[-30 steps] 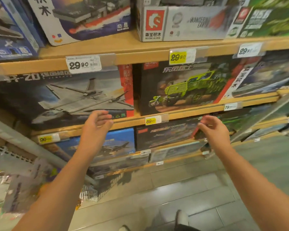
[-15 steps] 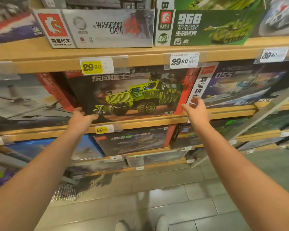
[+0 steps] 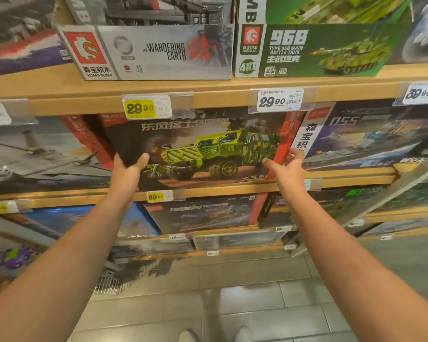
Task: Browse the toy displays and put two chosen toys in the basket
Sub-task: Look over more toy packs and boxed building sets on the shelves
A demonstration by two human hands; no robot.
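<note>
A dark building-block box with a green armoured truck stands upright on the middle shelf. My left hand grips its lower left corner, thumb on the front and fingers behind the edge. At the box's red right edge, my right hand clasps the lower part, thumb on the front and fingers on the side. No basket is clearly in view.
A grey jet box and a blue warship box flank the truck box. A white Wandering Earth box and a green tank box sit on the shelf above. More boxes fill lower shelves. A wire grid shows at lower left above the tiled floor.
The view shifted right and closer to the truck box. Both hands rose from the shelf below and closed on the box's two lower sides.
</note>
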